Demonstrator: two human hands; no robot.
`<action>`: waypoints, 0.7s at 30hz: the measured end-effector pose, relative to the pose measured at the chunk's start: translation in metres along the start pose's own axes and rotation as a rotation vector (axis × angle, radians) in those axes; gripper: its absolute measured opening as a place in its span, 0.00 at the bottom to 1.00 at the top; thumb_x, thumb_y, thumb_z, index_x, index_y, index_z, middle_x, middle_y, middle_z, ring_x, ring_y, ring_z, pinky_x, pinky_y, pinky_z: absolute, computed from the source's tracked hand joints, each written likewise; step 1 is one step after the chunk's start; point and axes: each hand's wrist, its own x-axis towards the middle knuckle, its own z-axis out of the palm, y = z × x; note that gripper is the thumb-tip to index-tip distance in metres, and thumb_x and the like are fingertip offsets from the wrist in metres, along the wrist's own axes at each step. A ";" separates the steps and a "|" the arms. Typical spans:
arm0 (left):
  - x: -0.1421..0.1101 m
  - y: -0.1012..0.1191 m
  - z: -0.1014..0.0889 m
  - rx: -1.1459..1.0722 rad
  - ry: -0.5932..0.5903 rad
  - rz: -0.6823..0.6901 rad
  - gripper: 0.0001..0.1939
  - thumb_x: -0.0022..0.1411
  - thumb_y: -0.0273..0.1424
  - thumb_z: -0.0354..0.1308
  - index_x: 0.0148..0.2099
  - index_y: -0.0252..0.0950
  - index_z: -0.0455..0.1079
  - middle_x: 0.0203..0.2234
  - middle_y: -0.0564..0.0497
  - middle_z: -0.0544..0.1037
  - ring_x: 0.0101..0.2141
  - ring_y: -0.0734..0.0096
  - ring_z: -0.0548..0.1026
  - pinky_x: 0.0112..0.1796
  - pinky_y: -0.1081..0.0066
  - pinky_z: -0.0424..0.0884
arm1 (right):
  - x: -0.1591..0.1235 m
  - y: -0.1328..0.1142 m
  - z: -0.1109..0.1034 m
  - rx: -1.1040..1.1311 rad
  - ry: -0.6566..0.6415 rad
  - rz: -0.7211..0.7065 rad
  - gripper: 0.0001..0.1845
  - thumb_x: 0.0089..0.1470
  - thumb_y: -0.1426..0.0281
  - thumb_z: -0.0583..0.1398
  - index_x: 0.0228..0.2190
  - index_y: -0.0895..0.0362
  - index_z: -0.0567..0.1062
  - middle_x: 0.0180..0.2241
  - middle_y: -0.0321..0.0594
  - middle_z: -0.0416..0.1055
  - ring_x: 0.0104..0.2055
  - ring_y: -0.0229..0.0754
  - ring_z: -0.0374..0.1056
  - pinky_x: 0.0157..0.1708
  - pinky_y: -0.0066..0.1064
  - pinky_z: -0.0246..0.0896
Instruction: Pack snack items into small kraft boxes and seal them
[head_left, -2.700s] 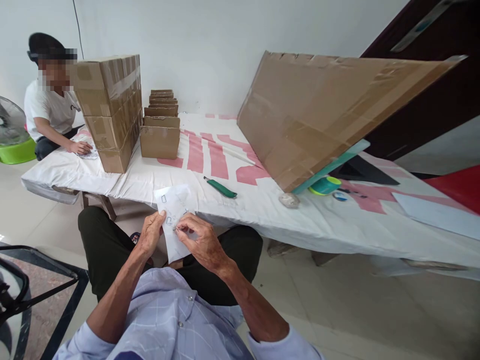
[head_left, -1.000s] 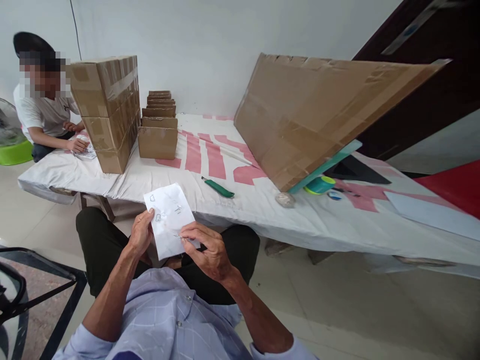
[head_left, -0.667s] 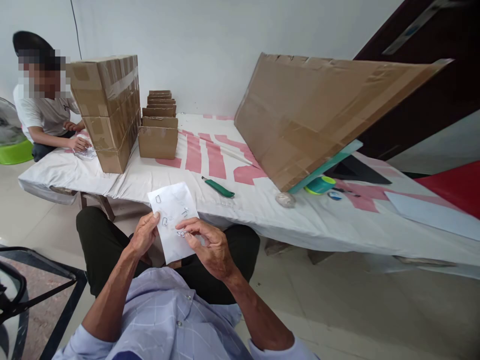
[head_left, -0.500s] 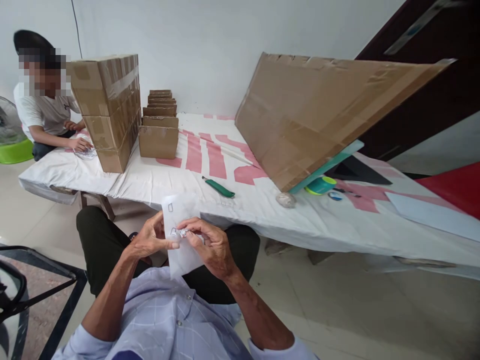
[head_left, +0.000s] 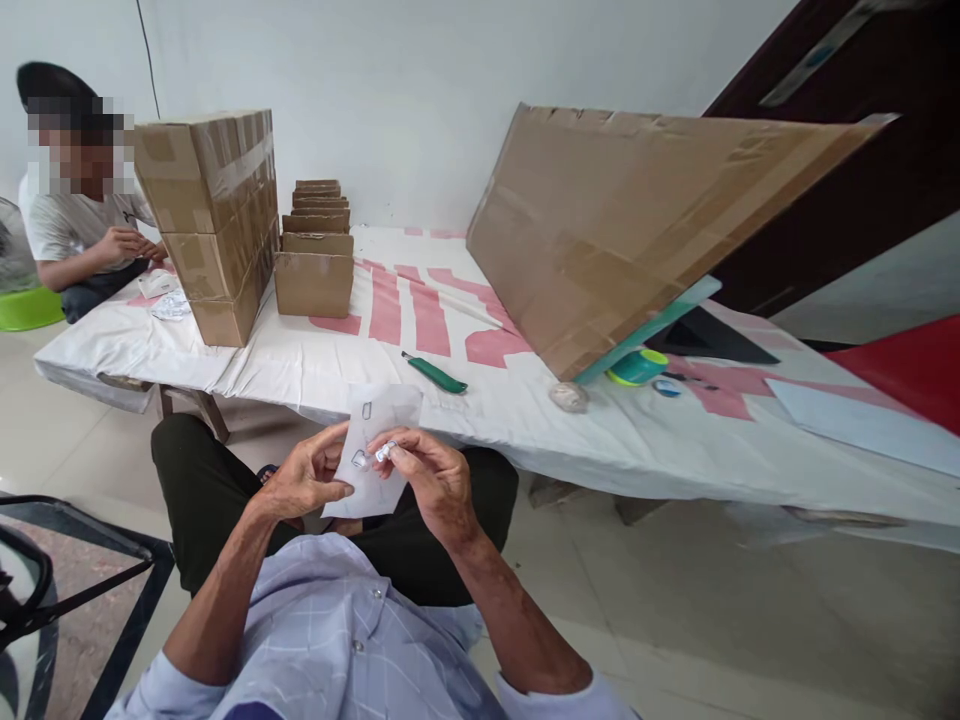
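A marked paper sheet is held above the lap by the left hand; a small white wad is pinched by the right hand, near the sheet; a green cutter is seen beyond, on the table's near side.

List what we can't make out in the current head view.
All head view:
- Small white piece: shape and makeup; tiny, partly covered by the right hand.
- Paper: its marks' meaning, too small; left hand fingertips hidden behind it.
- Far person's hand: any item held, too small.
- Black frame: cut off by left edge.
- Cardboard panel: whatever is behind, blocked by it.
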 end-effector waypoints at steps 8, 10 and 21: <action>0.002 -0.005 -0.001 -0.014 -0.056 0.013 0.35 0.55 0.31 0.75 0.63 0.35 0.72 0.41 0.45 0.83 0.38 0.64 0.80 0.43 0.68 0.74 | 0.004 0.011 -0.004 0.089 0.049 0.074 0.10 0.61 0.64 0.64 0.30 0.53 0.81 0.33 0.39 0.80 0.28 0.38 0.70 0.33 0.32 0.68; 0.002 -0.006 -0.002 -0.013 -0.062 0.001 0.35 0.54 0.32 0.76 0.63 0.36 0.73 0.43 0.44 0.82 0.40 0.63 0.80 0.43 0.68 0.74 | 0.007 0.011 -0.003 0.091 0.061 0.102 0.10 0.60 0.62 0.64 0.29 0.54 0.81 0.32 0.39 0.81 0.28 0.38 0.70 0.32 0.32 0.68; 0.003 -0.002 0.004 0.027 -0.049 -0.032 0.28 0.52 0.42 0.77 0.51 0.35 0.78 0.40 0.46 0.79 0.37 0.65 0.74 0.38 0.70 0.69 | 0.013 0.000 -0.001 0.011 -0.047 0.112 0.12 0.58 0.59 0.64 0.29 0.54 0.80 0.32 0.41 0.81 0.29 0.40 0.70 0.33 0.34 0.70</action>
